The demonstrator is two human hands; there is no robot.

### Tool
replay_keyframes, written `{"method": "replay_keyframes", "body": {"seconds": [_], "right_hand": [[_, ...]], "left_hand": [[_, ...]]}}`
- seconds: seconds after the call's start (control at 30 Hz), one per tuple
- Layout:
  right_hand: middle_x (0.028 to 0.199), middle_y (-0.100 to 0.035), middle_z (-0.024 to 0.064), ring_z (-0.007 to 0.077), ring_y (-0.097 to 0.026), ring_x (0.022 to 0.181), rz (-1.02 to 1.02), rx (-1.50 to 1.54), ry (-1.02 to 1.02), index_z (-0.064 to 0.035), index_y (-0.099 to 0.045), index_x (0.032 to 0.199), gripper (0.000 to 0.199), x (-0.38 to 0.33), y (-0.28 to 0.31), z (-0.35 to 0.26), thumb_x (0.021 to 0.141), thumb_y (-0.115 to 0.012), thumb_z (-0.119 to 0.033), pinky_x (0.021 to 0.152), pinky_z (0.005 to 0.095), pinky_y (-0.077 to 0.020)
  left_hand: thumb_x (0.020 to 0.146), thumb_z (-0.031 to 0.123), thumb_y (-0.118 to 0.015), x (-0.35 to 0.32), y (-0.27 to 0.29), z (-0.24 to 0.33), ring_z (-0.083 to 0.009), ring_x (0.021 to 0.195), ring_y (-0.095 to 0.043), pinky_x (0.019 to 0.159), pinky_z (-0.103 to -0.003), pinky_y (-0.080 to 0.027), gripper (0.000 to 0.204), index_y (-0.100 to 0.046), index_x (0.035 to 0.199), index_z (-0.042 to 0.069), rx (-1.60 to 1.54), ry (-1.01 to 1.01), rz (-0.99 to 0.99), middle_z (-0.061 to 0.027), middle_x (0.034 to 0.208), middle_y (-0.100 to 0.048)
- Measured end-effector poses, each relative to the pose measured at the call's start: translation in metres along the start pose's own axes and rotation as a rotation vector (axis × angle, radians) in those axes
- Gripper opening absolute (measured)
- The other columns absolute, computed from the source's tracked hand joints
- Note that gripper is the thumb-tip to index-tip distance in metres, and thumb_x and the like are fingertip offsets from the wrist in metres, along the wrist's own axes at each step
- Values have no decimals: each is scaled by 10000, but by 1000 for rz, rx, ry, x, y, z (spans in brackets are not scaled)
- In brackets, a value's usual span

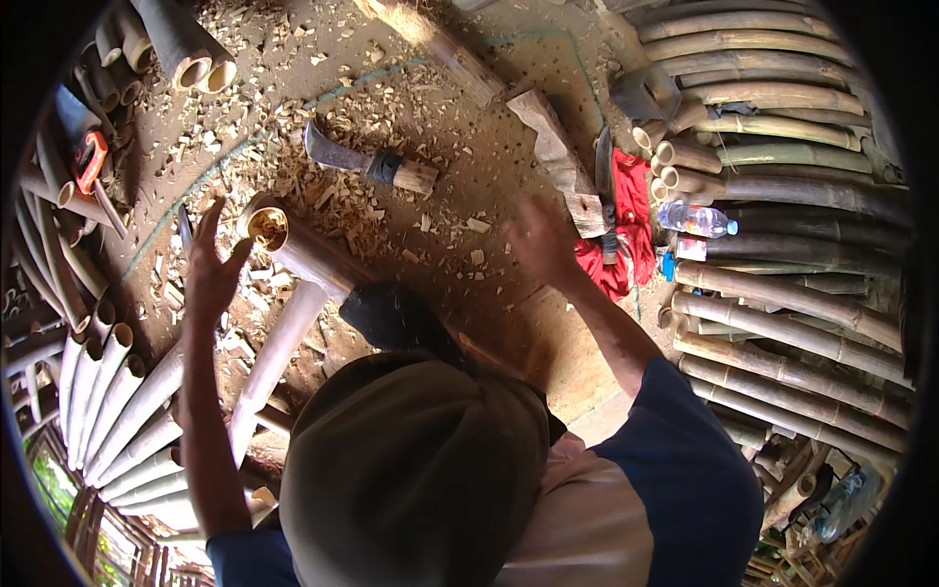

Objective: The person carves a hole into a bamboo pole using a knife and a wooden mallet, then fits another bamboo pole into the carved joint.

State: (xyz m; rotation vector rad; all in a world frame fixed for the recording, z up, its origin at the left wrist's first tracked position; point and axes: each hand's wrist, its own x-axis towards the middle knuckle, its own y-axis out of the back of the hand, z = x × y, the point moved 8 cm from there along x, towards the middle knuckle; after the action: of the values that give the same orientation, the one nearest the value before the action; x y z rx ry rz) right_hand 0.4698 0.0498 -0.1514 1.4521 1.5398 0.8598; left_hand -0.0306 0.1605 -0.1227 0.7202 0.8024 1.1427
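Observation:
My left hand (215, 264) is raised with fingers and thumb spread, holding nothing. Its thumb is close to the open end of a thick bamboo tube (318, 269); I cannot tell whether they touch. Pale shavings (267, 229) sit inside that mouth, and the tube slants back toward my dark-clad leg. My right hand (538, 240) is out to the right, smeared by motion, so its fingers are unclear. A billhook (337, 154) with a curved blade and wooden handle lies on the ground between and beyond my hands. Past the right hand, another knife (604, 176) rests by a red cloth (631, 205).
Wood chips (245, 117) litter the dirt floor. A rough wooden block (559, 147) lies beside the cloth. Stacked bamboo poles (792, 254) line the right, with a plastic bottle (696, 220) on them. More bamboo (112, 382) and a red-handled saw (90, 161) are at left.

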Motion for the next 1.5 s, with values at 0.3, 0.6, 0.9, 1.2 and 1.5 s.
{"method": "replay_keyframes", "body": {"seconds": [0.3,0.6,0.9,1.2,1.5], "right_hand": [[1388,-545,237,415,-519,1283,140,-289,-149,17,-575,1360,549,4,8,1,993,-588,-391,1094,533,-392],[1133,-700,236,463,-674,1045,183,94,-431,-42,-661,1204,414,81,28,75,999,-585,-393,870,540,-535],[926,-698,259,459,-706,894,-46,-206,-278,-30,-570,1098,253,99,18,156,950,-649,-220,755,546,-557],[786,-594,35,117,-599,650,-296,702,103,-61,-590,1081,131,88,6,-164,1048,-584,-187,564,342,-511],[1448,-443,270,445,-535,1271,88,-370,82,-100,-388,1471,674,291,-21,-108,985,-639,-494,999,600,-488]], "left_hand": [[889,256,-735,10,-78,26,-417,1534,-273,1244,-493,-273,704,-472,1511,57,49,135,97,-209,1650,-329],[849,193,-769,4,-57,17,-359,1523,-333,1211,-449,-355,696,-518,1482,50,-45,182,74,-190,1633,-373],[815,159,-800,9,-61,25,-372,1460,-434,1191,-443,-385,650,-581,1411,19,-265,122,217,-255,1546,-467],[951,387,-751,21,-81,168,-360,1282,-596,1031,-467,-536,715,-450,1472,1,-1597,328,34,-236,1356,-620],[1042,207,-626,-4,-39,42,-280,855,-724,717,-459,-656,196,-592,1052,13,-2087,579,680,-123,919,-683]]}}
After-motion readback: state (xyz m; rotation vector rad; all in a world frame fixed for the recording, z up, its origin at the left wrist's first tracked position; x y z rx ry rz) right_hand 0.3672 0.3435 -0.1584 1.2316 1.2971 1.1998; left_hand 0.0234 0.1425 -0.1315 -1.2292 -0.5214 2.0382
